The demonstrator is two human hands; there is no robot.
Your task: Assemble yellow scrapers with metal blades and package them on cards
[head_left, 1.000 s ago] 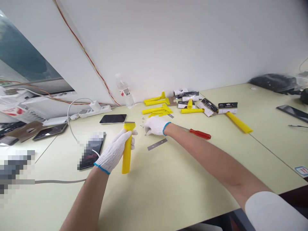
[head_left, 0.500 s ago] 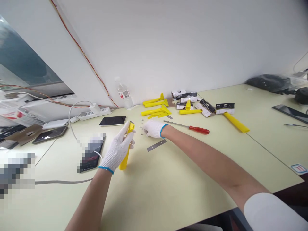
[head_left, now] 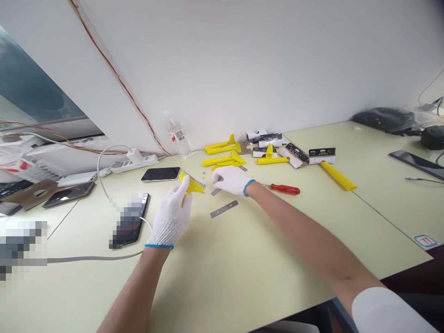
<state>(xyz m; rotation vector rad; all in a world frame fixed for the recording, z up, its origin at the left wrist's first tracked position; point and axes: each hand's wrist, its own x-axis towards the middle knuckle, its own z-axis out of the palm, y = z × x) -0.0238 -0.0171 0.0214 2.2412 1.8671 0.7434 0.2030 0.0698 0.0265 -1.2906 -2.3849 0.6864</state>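
Observation:
My left hand (head_left: pixel 171 215), in a white knit glove, is closed round a yellow scraper (head_left: pixel 194 186); its wide head with a metal edge faces up and right. Just to the right hovers my right hand (head_left: pixel 231 180), gloved too, its fingers pinched together. Whatever they may hold is hidden. Small screws (head_left: pixel 204 173) lie on the table between the hands. A flat metal blade (head_left: pixel 224 209) with holes lies below the right hand, and part of a second blade (head_left: pixel 215 191) shows at its fingertips. The red-handled screwdriver (head_left: pixel 285 188) lies by the right wrist, its shaft mostly covered.
Several yellow scraper handles (head_left: pixel 224 160) lie toward the wall, beside black-and-white card packages (head_left: pixel 294 154). Another yellow handle (head_left: pixel 338 175) lies farther right. A water bottle (head_left: pixel 178 136), a phone (head_left: pixel 160 174), a cabled device (head_left: pixel 133 222) and a power strip (head_left: pixel 135 163) stand or lie leftward.
The scraper in my left hand has turned, so its wide head now faces right. My right hand has shifted slightly right and up from the screws, uncovering part of a second blade.

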